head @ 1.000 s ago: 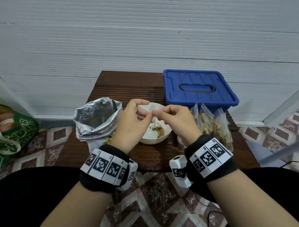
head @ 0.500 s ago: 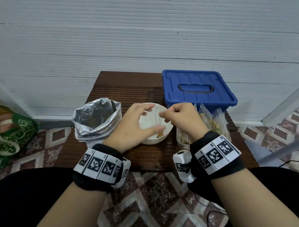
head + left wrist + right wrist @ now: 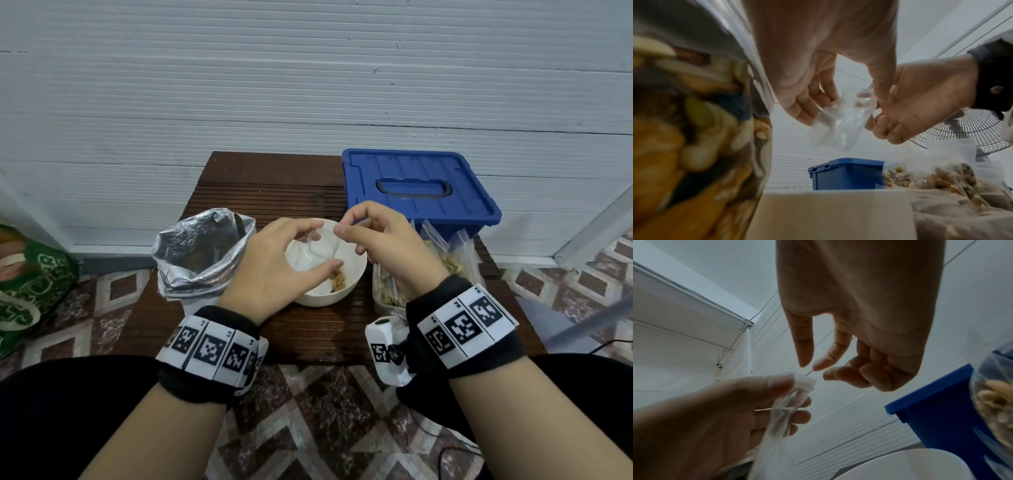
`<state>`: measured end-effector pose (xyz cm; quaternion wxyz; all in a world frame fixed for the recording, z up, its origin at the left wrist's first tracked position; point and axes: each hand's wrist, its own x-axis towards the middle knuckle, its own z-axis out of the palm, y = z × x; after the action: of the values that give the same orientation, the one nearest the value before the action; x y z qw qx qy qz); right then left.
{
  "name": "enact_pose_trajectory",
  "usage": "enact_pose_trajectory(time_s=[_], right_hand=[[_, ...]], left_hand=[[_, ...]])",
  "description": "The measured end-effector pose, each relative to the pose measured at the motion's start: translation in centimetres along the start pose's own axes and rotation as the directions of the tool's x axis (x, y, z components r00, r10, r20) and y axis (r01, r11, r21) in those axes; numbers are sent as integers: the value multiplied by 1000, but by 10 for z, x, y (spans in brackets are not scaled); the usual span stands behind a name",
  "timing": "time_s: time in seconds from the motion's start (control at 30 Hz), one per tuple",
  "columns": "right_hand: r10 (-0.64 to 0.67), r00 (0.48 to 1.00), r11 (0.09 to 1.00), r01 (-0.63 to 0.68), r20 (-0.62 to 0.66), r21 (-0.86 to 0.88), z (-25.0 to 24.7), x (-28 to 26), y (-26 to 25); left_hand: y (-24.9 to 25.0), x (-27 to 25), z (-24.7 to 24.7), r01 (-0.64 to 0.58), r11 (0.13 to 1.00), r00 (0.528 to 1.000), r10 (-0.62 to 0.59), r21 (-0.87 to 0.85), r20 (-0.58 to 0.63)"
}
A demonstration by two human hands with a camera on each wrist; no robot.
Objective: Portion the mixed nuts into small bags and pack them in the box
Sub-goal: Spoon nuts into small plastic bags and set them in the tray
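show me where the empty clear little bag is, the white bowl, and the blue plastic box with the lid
empty clear small plastic bag [image 3: 835, 123], left wrist view, its middle
white round bowl [image 3: 356, 265], head view, right inner wall
blue lidded plastic box [image 3: 416, 168], head view, lid top

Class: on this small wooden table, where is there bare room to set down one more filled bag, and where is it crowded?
Free: the far strip of table, bordered by the wall, the blue box and the foil bag; also the near edge in front of the white bowl. Crowded: the right side, where filled bags lean against the box, and the middle, where both hands work.
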<state>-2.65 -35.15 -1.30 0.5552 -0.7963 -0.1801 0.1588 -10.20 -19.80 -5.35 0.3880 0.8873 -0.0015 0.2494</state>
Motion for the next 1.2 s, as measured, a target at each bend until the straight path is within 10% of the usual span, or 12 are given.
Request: enact_pose_trajectory(time_s=[0.27,0.9,1.2], right_hand=[[-112,991,972,125,78,-199,8,-7,-4],[-163,987,985,164,8,-46,3,-5,-5],[-191,978,977,198,-89,75,27,9,-31]], left_hand=[[-1,-2,4,-71,997,997,71,24,-18],[6,-1,1,61,998,995,-64,-31,-74],[21,3,-83,161,982,956,-180,-99,-233]])
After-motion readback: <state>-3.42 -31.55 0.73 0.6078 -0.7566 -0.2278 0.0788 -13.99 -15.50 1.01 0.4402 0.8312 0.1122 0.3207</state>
